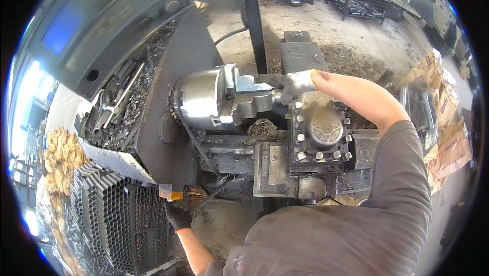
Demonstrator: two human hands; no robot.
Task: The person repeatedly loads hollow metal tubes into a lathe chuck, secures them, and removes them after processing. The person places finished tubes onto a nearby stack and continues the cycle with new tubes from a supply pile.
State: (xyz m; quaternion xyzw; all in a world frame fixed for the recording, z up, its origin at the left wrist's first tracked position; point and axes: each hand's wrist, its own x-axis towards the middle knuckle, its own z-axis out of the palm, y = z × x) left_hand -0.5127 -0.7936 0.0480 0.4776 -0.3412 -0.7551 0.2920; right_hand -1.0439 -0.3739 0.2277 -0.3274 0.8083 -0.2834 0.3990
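Chuck (201, 100): bright steel, mounted at the right-hand edge of the dark machine housing (165, 128), its stepped jaws facing right. The right hand (295, 85), gloved, is at the outer end of those jaws; its fingers are blurred, and their closure or hold cannot be determined. Just below that hand stands the tool post (321, 133), bolts along its edges (the round cap bears a star-like emblem). The left hand (179, 217), dark-gloved, is at an orange block (171, 193) by the housing's lower corner; finger closure cannot be determined. Leftward, stacked tubes (104, 212). Far right, brown sacks (451, 146) carry printed lettering, too small to read.
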